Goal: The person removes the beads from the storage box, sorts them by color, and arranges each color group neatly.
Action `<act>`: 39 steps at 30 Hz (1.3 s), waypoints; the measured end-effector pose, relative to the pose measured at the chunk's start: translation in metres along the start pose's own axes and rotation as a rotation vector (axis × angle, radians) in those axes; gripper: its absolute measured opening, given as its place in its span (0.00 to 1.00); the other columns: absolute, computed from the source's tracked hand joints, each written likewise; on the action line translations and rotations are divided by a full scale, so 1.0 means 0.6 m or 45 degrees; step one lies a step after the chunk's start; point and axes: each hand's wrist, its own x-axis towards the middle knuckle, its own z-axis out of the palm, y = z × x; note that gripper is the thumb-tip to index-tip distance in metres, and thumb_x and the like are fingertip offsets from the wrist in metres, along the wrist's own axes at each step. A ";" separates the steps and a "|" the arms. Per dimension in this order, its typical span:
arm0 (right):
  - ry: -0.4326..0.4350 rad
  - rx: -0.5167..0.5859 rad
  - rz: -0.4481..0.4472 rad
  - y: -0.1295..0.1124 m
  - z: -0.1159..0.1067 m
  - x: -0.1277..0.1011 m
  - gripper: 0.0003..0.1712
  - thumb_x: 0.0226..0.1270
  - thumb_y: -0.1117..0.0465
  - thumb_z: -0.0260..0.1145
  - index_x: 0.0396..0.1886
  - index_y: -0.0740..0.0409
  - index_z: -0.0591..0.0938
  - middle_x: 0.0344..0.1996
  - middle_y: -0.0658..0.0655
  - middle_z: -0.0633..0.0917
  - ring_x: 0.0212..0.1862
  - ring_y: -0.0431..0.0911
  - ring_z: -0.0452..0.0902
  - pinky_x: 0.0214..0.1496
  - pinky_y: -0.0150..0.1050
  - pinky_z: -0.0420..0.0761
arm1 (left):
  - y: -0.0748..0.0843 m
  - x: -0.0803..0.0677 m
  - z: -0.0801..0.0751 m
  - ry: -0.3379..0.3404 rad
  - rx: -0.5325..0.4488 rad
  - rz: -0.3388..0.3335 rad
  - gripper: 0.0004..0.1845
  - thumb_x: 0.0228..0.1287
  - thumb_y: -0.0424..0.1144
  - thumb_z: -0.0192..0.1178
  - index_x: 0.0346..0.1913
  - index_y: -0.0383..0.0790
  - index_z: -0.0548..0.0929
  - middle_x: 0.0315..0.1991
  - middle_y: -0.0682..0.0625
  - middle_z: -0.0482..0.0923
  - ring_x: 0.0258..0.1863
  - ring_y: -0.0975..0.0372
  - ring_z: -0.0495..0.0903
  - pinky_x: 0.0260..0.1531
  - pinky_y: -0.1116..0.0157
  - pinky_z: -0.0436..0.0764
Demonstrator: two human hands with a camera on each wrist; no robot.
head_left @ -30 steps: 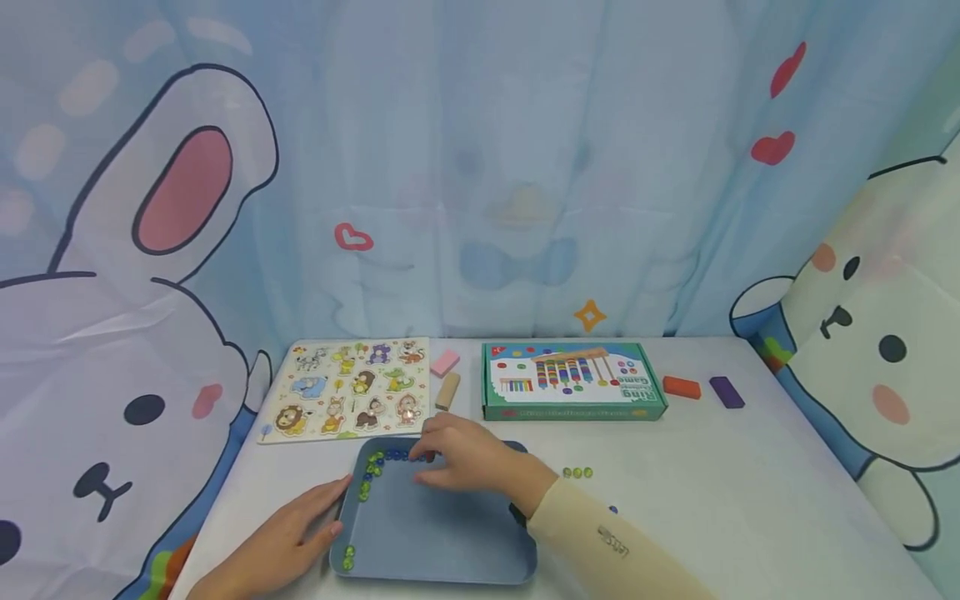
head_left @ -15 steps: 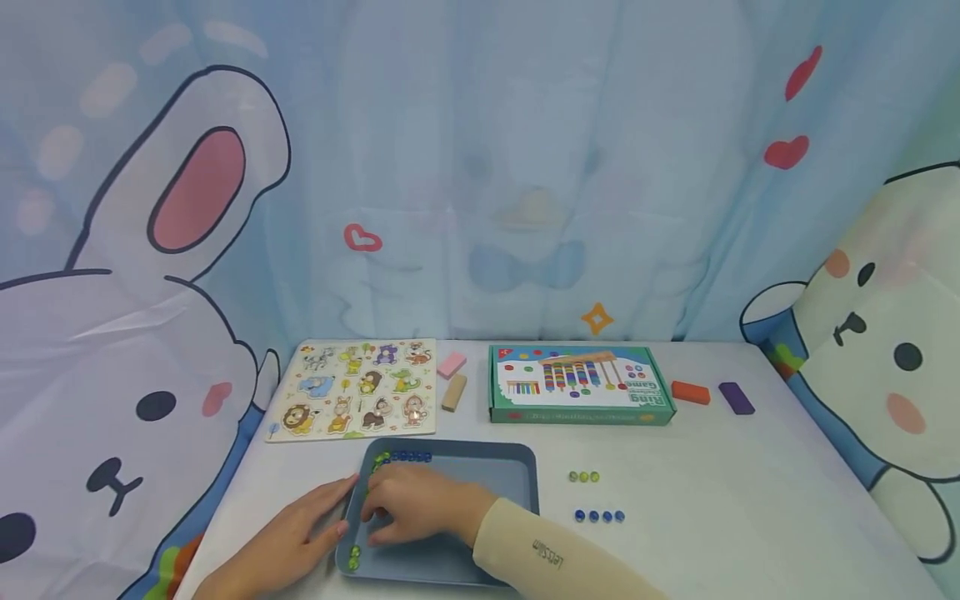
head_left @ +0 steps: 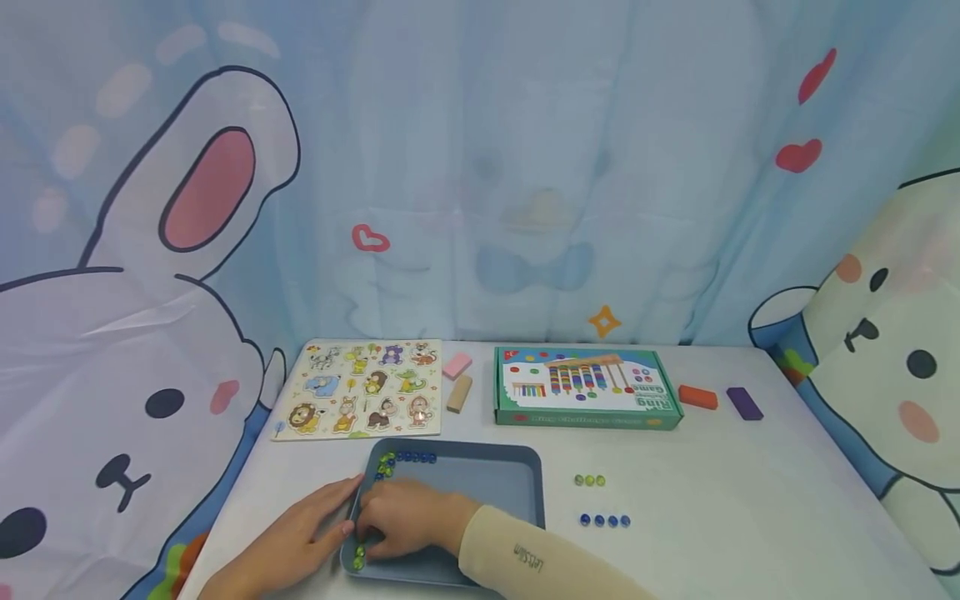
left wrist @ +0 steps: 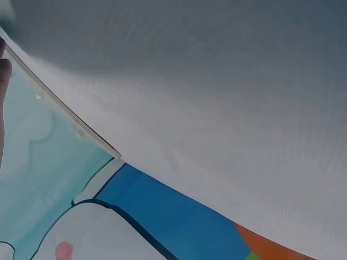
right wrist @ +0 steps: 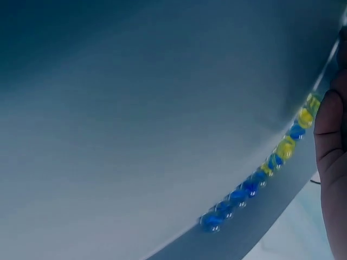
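Note:
A blue-grey tray [head_left: 487,475] has glass marbles along its far and left walls. Its far row is made of blue marbles [head_left: 416,457], with green-yellow and blue ones at the corner. Two green-yellow marbles [head_left: 359,557] sit near the front left corner. My right hand [head_left: 408,515] is inside the tray by the left wall, fingers bent downward. Its fingertips are hidden, so I cannot tell if they pinch a marble. The right wrist view shows the marble row [right wrist: 249,187] beside my thumb. With fingers extended, my left hand [head_left: 303,529] rests against the tray's left side.
Right of the tray lie three green-yellow marbles [head_left: 589,481] and a row of blue marbles [head_left: 606,521]. Behind it are an animal puzzle board [head_left: 367,387], a pink block [head_left: 457,365], a wooden block [head_left: 460,394], a game box [head_left: 588,387], an orange block [head_left: 698,397] and a purple block [head_left: 745,403].
My right hand has moved from the tray's far wall to its left side and then nearer the front, uncovering the far blue row. My left hand stays at the tray's left side.

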 end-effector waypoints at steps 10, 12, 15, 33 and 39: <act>-0.030 0.023 -0.019 -0.010 0.008 0.005 0.10 0.63 0.46 0.79 0.43 0.38 0.92 0.33 0.35 0.84 0.33 0.24 0.71 0.37 0.15 0.71 | 0.005 0.001 -0.002 -0.020 -0.011 -0.028 0.37 0.79 0.65 0.49 0.82 0.53 0.64 0.76 0.47 0.71 0.75 0.47 0.73 0.71 0.40 0.74; -0.031 0.027 -0.021 -0.011 0.008 0.004 0.10 0.63 0.46 0.79 0.42 0.38 0.92 0.33 0.35 0.84 0.33 0.24 0.70 0.36 0.15 0.70 | 0.004 0.001 -0.002 -0.021 -0.015 -0.026 0.37 0.79 0.65 0.49 0.82 0.53 0.64 0.77 0.47 0.71 0.75 0.47 0.72 0.71 0.40 0.74; -0.018 0.033 -0.032 -0.012 0.008 0.002 0.08 0.63 0.47 0.79 0.40 0.39 0.92 0.32 0.35 0.83 0.33 0.24 0.69 0.35 0.15 0.69 | 0.004 0.001 -0.001 -0.024 -0.015 -0.024 0.37 0.79 0.65 0.49 0.82 0.52 0.64 0.77 0.47 0.71 0.75 0.48 0.73 0.70 0.40 0.75; 0.370 0.125 0.091 0.018 -0.074 -0.069 0.08 0.65 0.47 0.78 0.41 0.41 0.93 0.32 0.36 0.82 0.36 0.27 0.72 0.38 0.15 0.69 | 0.006 -0.001 -0.003 0.015 0.004 0.009 0.34 0.80 0.63 0.50 0.82 0.56 0.63 0.77 0.48 0.71 0.75 0.48 0.73 0.70 0.40 0.76; 0.473 0.208 0.203 0.035 -0.118 -0.125 0.09 0.68 0.48 0.76 0.44 0.42 0.92 0.34 0.40 0.83 0.40 0.34 0.75 0.40 0.20 0.74 | 0.002 -0.003 0.001 0.015 0.012 0.008 0.34 0.80 0.61 0.50 0.82 0.54 0.63 0.77 0.48 0.71 0.75 0.47 0.73 0.70 0.40 0.76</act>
